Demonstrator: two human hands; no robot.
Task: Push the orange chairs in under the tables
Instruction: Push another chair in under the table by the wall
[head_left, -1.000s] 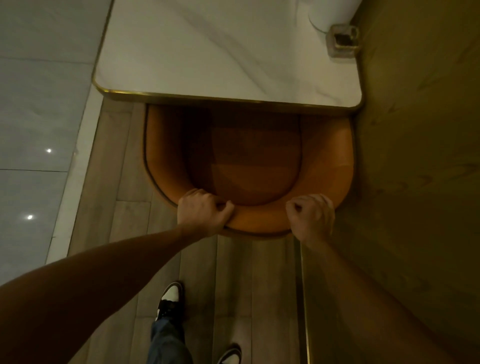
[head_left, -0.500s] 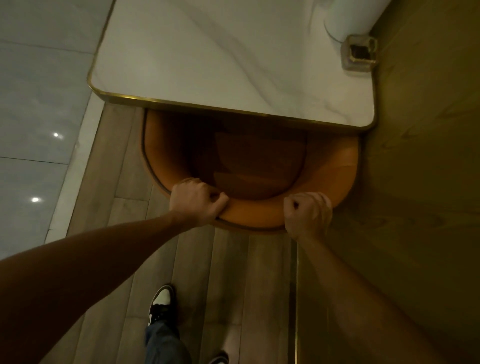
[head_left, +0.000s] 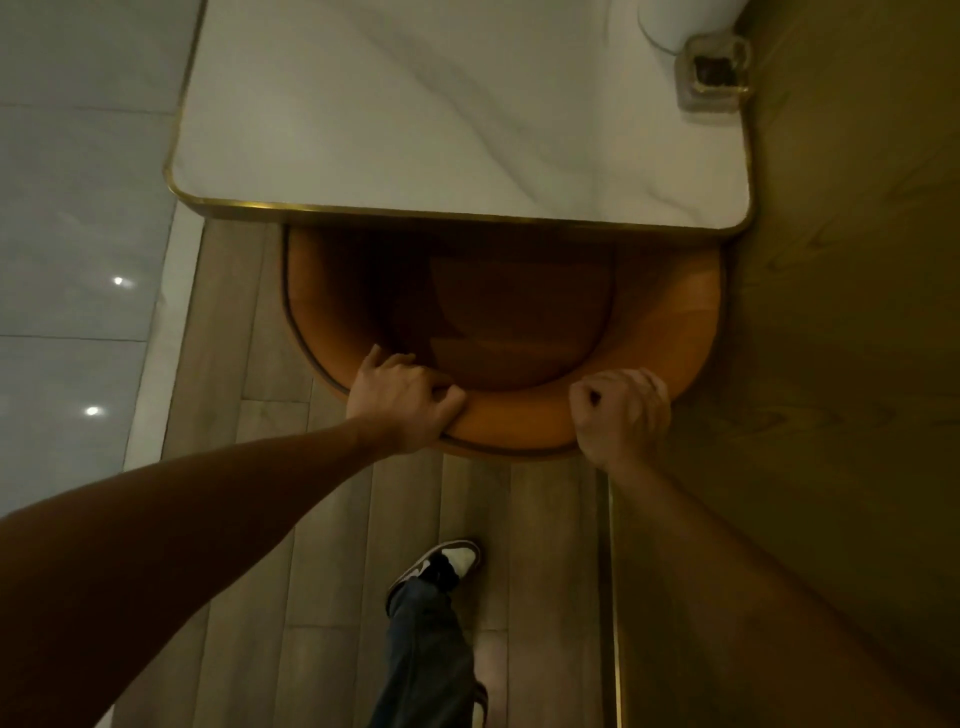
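An orange chair (head_left: 670, 332) with a curved back stands with the front of its seat hidden under a white marble table (head_left: 415, 119) edged in gold. My left hand (head_left: 402, 400) grips the top of the chair back on its left side, fingers curled over the rim. My right hand (head_left: 621, 413) grips the same rim on its right side, fingers curled into a fist around it. Both arms reach forward from the bottom of the view.
A wooden wall (head_left: 841, 338) runs close along the right side of chair and table. A small glass holder (head_left: 714, 73) and a white cylinder (head_left: 685, 21) stand at the table's far right corner. My shoe (head_left: 441, 564) is on wood flooring; pale tiles (head_left: 67, 260) lie left.
The chair has slid further under the table, with less of its seat showing. Both hands kept their grip on the back, and my foot has stepped forward.
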